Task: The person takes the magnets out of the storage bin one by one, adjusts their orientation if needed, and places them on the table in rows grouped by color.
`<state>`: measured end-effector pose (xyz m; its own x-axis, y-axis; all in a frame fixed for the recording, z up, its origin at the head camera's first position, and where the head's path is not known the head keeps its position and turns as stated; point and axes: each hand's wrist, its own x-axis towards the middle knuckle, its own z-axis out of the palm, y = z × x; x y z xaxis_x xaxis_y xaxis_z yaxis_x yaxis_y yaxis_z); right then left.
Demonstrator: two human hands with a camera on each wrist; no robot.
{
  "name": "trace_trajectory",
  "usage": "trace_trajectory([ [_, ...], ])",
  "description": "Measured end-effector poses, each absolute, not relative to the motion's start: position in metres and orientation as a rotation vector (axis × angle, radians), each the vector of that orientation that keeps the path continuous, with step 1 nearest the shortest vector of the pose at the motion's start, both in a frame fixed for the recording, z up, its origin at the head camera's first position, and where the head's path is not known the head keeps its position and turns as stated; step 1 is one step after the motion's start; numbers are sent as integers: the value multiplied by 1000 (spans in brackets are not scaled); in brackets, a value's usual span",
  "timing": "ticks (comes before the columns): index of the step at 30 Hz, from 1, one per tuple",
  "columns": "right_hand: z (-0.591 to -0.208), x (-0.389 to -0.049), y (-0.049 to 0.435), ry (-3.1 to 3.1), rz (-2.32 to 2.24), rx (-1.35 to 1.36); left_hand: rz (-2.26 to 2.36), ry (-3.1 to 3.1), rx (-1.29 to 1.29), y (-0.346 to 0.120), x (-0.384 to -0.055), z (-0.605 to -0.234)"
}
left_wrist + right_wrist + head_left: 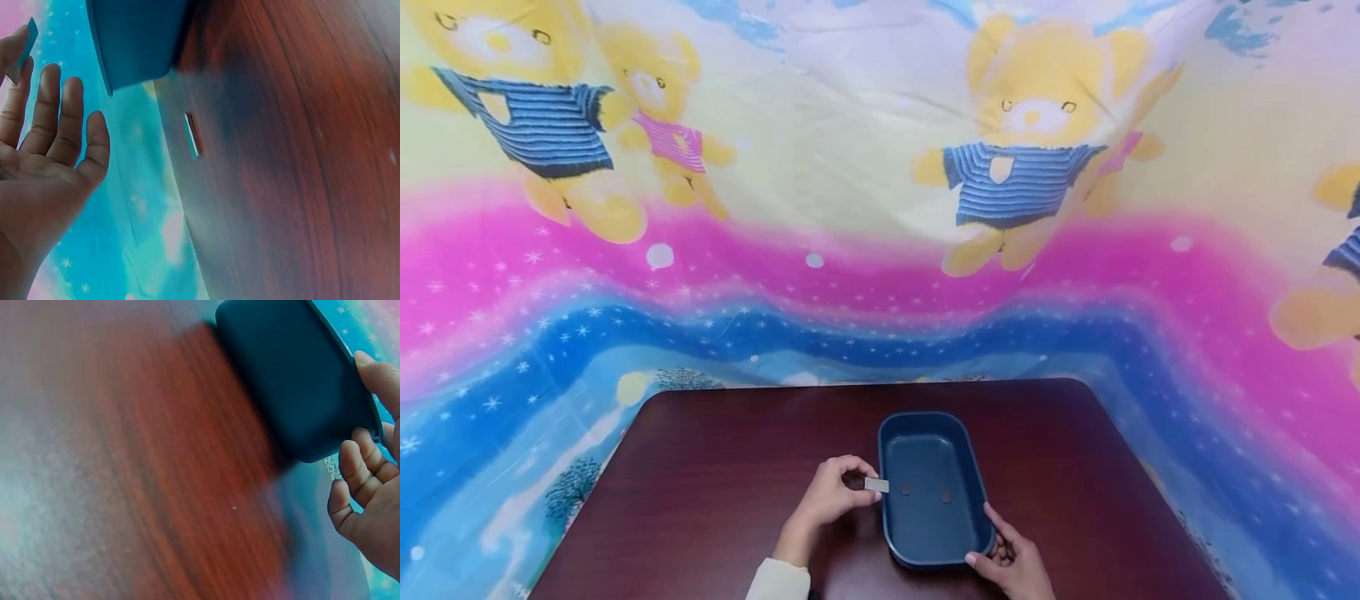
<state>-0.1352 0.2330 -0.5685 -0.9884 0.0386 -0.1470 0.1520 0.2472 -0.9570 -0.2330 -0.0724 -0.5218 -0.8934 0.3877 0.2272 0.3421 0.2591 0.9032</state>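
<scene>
My left hand (pixel 831 498) pinches a small flat pale rectangular piece (pixel 877 485) between thumb and fingers, right at the left rim of a dark blue oblong tray (pixel 925 533). In the left wrist view that piece (pixel 25 53) sticks out past the thumb, and the other fingers of the left hand (pixel 53 137) are spread. At the near right corner of the tray, my right hand (pixel 1017 562) grips the rim. The right wrist view has the thumb of the right hand (pixel 375 487) on the rim and fingertips against the tray's side (pixel 294 381). Two small brownish roundish spots (pixel 946 497) show on the tray floor.
The tray is over a dark reddish-brown wooden table (pixel 737 450). A thin narrow piece (pixel 192 134) lies on the table near its edge in the left wrist view. Behind the table hangs a cloth (pixel 850 167) printed with bears.
</scene>
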Motion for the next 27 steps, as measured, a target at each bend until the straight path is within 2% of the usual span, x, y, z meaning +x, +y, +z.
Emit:
trace_trajectory([
  [13, -557, -138, 234, 2409, -1781, 150, 1720, 2529, 557, -107, -214, -492],
  [21, -555, -138, 235, 2470, -1727, 148, 1764, 2538, 463, -126, -218, -506],
  [27, -555, -138, 235, 2455, -1738, 144, 1766, 2573, 368, -144, -230, -533],
])
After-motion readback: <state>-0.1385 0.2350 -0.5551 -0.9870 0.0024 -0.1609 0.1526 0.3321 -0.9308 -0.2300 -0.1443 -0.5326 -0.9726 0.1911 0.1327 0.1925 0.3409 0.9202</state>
